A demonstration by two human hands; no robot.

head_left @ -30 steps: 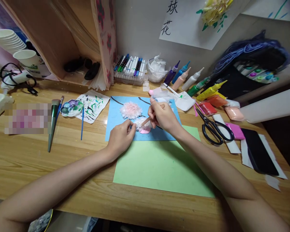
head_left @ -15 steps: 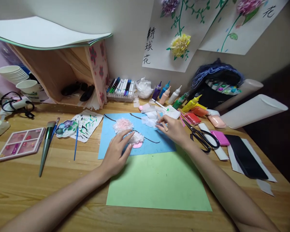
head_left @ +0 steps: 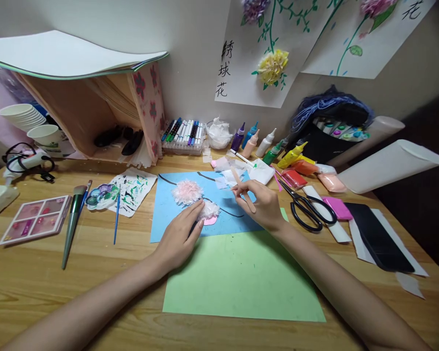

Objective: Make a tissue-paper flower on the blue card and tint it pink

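Note:
My left hand [head_left: 179, 236] lies with fingers stretched out on the blue paper [head_left: 161, 222], its fingertips at the edge of a white crinkled tissue flower [head_left: 210, 210]. Under that flower shows a bit of pink clay [head_left: 210, 221]. A fluffy pale pink flower [head_left: 187, 192] is fixed above it, and dark curved lines run across the sheet. Pinched in my right hand [head_left: 261, 201] is a flat wooden craft stick [head_left: 249, 202], held over the blue paper near white tissue pieces [head_left: 230, 176]. A green sheet [head_left: 241, 278] lies in front, meeting the blue paper's lower edge.
To the right are black-handled scissors [head_left: 307, 207], a pink clay packet [head_left: 337, 208] and a phone [head_left: 376, 236]. Paint bottles [head_left: 266, 144] and a marker box [head_left: 183, 136] stand along the wall. Brushes [head_left: 72, 226] and a paint-smeared paper [head_left: 135, 192] lie left.
My right hand has drawn back slightly toward me, lifting the craft stick away from the white tissue pieces. My left hand's fingers have come closer together and lie flatter beside the white flower.

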